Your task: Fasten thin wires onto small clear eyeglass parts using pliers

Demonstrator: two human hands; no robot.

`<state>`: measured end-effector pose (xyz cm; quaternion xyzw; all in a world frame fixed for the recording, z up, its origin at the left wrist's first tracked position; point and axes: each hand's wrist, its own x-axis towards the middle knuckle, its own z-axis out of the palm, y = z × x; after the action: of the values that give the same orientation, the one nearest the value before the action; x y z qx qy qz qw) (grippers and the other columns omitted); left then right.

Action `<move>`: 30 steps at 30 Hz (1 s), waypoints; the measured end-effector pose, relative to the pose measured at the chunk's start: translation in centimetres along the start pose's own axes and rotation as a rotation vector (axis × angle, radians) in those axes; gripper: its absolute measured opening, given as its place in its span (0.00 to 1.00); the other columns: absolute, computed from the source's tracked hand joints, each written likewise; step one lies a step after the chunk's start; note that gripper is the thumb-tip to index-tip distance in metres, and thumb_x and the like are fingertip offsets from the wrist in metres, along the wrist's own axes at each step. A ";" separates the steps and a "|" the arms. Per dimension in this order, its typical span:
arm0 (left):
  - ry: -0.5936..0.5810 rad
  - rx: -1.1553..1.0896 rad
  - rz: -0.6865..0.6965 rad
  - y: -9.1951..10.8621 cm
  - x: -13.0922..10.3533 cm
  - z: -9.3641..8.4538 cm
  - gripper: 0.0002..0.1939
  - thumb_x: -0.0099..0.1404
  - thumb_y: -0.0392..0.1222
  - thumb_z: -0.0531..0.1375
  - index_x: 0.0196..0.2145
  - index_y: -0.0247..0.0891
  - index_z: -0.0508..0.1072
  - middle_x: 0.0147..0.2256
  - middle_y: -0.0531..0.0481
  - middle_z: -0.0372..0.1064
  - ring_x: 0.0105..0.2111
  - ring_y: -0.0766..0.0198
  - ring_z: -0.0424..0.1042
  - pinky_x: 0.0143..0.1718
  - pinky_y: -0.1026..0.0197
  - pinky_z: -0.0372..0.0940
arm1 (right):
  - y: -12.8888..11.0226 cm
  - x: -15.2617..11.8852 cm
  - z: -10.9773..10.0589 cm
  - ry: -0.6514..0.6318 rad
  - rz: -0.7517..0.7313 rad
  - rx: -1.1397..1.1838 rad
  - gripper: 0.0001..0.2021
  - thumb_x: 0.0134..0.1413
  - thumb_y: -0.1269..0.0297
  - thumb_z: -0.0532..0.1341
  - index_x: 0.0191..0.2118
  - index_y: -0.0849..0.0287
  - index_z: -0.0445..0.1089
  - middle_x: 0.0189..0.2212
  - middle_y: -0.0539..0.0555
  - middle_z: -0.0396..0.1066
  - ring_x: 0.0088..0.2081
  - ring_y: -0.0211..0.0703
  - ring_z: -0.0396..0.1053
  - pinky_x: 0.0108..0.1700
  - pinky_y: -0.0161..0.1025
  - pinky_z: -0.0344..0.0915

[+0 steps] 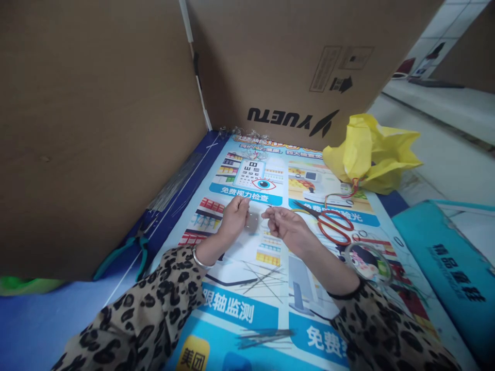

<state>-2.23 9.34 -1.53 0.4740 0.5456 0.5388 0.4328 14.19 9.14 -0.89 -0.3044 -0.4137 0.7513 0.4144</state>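
Over the middle of a printed poster (226, 257), my left hand (234, 220) is closed with thumb and fingers pinched together. My right hand (289, 228) faces it a short way off, its fingertips also pinched. Whatever they grip is too thin and small to make out. Thin grey wires (261, 281) lie crossed on the poster below my hands, and a bundle of short wires (265, 337) rests nearer to me. Orange-handled scissors (335, 226) lie to the right of my right hand, blades pointing left. Bent wire pieces (255, 150) sit at the far end.
Cardboard panels (270, 62) stand behind and at the left. Teal-handled pliers (126, 252) and long wires (174, 180) lie along the left. At the right are a yellow bag (363, 154), a tape roll (368, 264) and a teal box (444, 278).
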 end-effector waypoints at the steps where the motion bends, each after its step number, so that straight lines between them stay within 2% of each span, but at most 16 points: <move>1: 0.004 -0.006 -0.006 0.0 0.0 0.0 0.16 0.61 0.52 0.51 0.24 0.38 0.58 0.15 0.60 0.54 0.12 0.74 0.54 0.14 0.70 0.50 | 0.1 0.0 0.1 -0.004 -0.001 0.017 0.09 0.48 0.61 0.62 0.37 0.55 0.70 0.37 0.52 0.69 0.25 0.31 0.58 0.25 0.33 0.52; 9: 0.001 -0.012 -0.007 0.0 -0.1 0.1 0.16 0.61 0.52 0.52 0.23 0.38 0.58 0.15 0.60 0.55 0.13 0.74 0.55 0.15 0.70 0.51 | 0.5 0.1 0.4 0.034 0.015 0.022 0.10 0.44 0.60 0.65 0.35 0.54 0.71 0.35 0.51 0.71 0.22 0.30 0.57 0.25 0.33 0.53; 24: -0.024 -0.102 -0.018 0.2 -0.3 0.3 0.15 0.61 0.51 0.52 0.24 0.38 0.58 0.17 0.60 0.54 0.13 0.75 0.53 0.13 0.70 0.50 | 0.5 0.2 0.0 0.032 0.109 -0.001 0.12 0.42 0.61 0.66 0.36 0.57 0.71 0.31 0.50 0.72 0.20 0.28 0.58 0.25 0.33 0.54; 30: -0.027 -0.108 0.014 0.1 -0.4 0.3 0.15 0.61 0.51 0.52 0.24 0.38 0.59 0.18 0.60 0.56 0.14 0.75 0.56 0.15 0.70 0.52 | 0.5 0.2 0.2 0.047 0.057 0.016 0.09 0.42 0.62 0.66 0.30 0.57 0.68 0.29 0.49 0.71 0.20 0.28 0.56 0.24 0.32 0.52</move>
<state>-1.91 9.03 -1.41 0.4606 0.5066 0.5642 0.4614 13.71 9.04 -1.26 -0.3303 -0.3890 0.7588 0.4048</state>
